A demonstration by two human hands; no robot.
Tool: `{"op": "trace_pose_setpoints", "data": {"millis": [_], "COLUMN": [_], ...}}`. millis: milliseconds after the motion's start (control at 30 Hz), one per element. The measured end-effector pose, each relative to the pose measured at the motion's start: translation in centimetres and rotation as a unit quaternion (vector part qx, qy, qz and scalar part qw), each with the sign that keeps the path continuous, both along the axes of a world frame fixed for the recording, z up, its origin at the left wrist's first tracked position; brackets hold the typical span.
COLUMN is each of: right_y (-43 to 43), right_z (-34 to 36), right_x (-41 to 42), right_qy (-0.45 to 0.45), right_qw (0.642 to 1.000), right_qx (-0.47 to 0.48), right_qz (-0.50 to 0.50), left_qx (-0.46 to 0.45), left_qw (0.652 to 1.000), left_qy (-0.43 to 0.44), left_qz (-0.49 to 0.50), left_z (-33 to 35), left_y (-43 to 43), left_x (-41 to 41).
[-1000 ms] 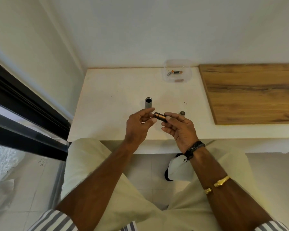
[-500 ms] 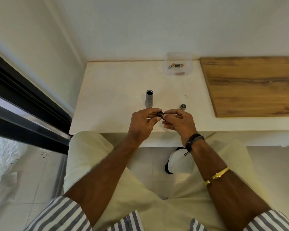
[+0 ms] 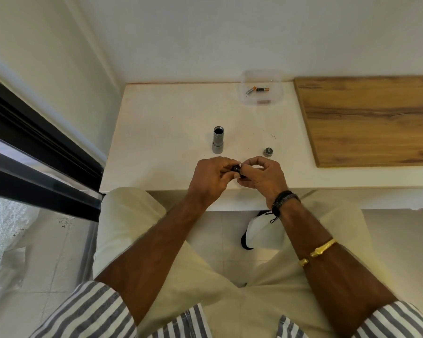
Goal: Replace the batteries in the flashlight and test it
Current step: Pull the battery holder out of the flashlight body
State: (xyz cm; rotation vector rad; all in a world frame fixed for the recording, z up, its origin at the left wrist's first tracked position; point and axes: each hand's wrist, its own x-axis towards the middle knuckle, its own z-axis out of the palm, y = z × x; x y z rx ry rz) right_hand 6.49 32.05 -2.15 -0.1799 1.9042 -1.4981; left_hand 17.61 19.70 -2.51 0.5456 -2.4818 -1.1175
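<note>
Centre frame: left hand and right hand jointly pinch a small dark battery holder; grey flashlight body upright just above; end cap right.

Both hands are meeting over the near edge of the white counter, the left hand and right hand pinching a small dark part between their fingertips. The gray flashlight body is standing upright just beyond them, open end up. Its end cap is lying to the right. Two batteries are resting in a clear container by the wall, beside a wooden board.
</note>
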Motion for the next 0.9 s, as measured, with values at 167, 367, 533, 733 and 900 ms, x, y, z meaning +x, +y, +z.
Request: {"op": "trace_pose_setpoints", "data": {"millis": [167,367,533,733,900], "right_y": [0.0,0.2,0.5,0.6,0.8], "right_z": [0.2,0.5,0.6,0.5,0.6], "right_x": [-0.1,-0.2,-0.4,-0.6,-1.0], "right_qy": [-0.022,-0.045,-0.020,-0.026,-0.032], "right_qw": [1.000,0.999,0.999,0.997,0.997], "right_qx": [-0.020,-0.020,-0.032,-0.063,-0.076], "right_qz": [-0.006,0.016,0.026,0.025,0.003], "left_qx": [0.019,0.024,0.025,0.047,0.110], "left_qw": [1.000,0.999,0.999,0.998,0.991], "left_qy": [0.009,0.017,0.021,0.019,0.016], "left_qz": [0.020,0.040,0.043,0.044,0.080], "left_z": [0.0,-0.4,-0.6,-0.7,-0.9], "left_y": [-0.2,-0.1,-0.1,0.0,-0.2], "left_x": [0.0,-0.1,-0.2,-0.3,-0.5]}}
